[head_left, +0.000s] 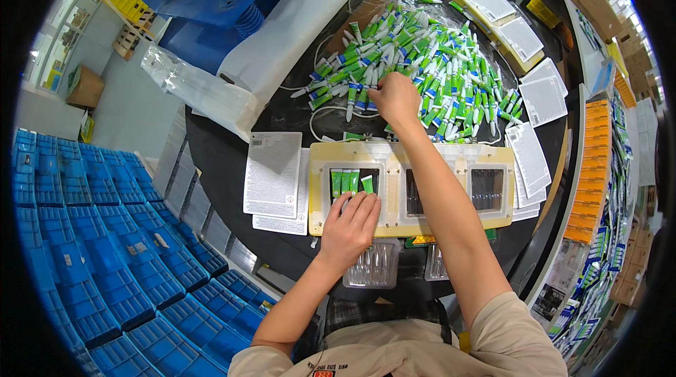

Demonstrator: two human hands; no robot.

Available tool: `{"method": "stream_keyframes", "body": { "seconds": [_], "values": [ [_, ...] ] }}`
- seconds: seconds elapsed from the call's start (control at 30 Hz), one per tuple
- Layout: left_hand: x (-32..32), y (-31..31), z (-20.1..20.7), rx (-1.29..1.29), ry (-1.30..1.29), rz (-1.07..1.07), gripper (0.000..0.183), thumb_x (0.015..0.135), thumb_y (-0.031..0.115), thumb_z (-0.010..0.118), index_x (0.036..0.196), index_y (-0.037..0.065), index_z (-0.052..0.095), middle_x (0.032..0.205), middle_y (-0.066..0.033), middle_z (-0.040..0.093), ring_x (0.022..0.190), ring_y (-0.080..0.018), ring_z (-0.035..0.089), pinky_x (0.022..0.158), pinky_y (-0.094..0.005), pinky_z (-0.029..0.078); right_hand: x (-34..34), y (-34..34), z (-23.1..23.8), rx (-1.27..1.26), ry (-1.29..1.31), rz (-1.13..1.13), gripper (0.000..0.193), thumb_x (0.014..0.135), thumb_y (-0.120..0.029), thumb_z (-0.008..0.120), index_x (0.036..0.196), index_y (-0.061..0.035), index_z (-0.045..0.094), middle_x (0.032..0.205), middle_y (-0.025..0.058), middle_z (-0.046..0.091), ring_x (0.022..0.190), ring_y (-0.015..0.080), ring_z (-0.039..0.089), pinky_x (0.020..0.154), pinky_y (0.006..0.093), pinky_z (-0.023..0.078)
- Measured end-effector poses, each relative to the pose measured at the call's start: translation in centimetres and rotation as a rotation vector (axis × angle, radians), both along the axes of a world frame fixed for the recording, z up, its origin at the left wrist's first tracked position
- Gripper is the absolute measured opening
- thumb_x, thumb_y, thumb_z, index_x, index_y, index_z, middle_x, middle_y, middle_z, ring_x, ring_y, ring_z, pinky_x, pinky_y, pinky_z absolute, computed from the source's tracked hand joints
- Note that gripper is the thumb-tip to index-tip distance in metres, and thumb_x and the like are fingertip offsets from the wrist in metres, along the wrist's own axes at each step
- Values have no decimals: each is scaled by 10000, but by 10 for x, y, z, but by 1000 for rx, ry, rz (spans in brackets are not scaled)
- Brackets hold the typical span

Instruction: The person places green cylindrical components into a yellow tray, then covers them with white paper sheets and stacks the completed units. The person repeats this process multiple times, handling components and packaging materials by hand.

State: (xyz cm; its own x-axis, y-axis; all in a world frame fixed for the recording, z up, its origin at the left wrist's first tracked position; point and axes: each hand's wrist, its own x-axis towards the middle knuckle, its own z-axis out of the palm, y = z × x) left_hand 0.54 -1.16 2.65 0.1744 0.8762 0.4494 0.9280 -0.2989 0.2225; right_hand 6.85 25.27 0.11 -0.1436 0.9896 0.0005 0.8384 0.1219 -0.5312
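Note:
A large heap of small green-and-white tubes (451, 70) with blue bands covers the black table's far side. My right hand (396, 99) reaches to the heap's near left edge, fingers curled and closed on a small tube, partly hidden by the hand. In front of me lies a long cream-yellow frame (394, 219) with three windows holding clear plastic trays. Several green tubes (345, 181) lie side by side in the left window. My left hand (350, 225) rests over that window's near edge, fingers stretched out, fingertips at the tubes' lower ends. My right forearm crosses the frame between its middle and right windows.
Printed white cards (273, 172) lie left of the frame, and more cards (528, 158) to its right. Clear blister trays (371, 264) sit at the near edge. A second yellow frame (503, 14) stands far right. Blue crates (105, 250) fill the left floor.

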Motion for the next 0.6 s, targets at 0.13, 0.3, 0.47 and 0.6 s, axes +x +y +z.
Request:
{"method": "stream_keyframes", "body": {
  "seconds": [0.13,0.3,0.47,0.6],
  "values": [
    [-8,2,1,-69,-1,-26,347,811,82,644,1139,-20,692,1213,-107,664,1168,-251,623,1091,-489,439,11,-10,15,0,222,-1,279,737,-220,790,950,-41,772,873,171,749,805,290,733,694,378,575],
    [-15,-5,3,-154,-69,-36,388,860,152,656,1208,-19,675,1310,-118,648,1273,-263,586,1157,-576,351,80,-106,46,159,655,220,239,800,-31,785,1033,-18,737,948,85,733,838,152,693,692,319,577],
    [-21,-9,-2,-219,-9,-57,408,930,210,644,1281,1,650,1433,-100,585,1376,-246,511,1203,-576,284,109,-175,41,380,386,763,381,709,13,741,1088,-14,714,1019,120,689,838,273,683,701,352,577],
    [-23,-10,-9,-245,-64,-78,469,925,186,655,1353,5,588,1438,-105,579,1392,-251,497,1208,-558,288,97,-178,32,496,30,887,398,738,-64,655,1106,88,664,1141,155,645,1004,262,646,814,329,571]
  ]
}}
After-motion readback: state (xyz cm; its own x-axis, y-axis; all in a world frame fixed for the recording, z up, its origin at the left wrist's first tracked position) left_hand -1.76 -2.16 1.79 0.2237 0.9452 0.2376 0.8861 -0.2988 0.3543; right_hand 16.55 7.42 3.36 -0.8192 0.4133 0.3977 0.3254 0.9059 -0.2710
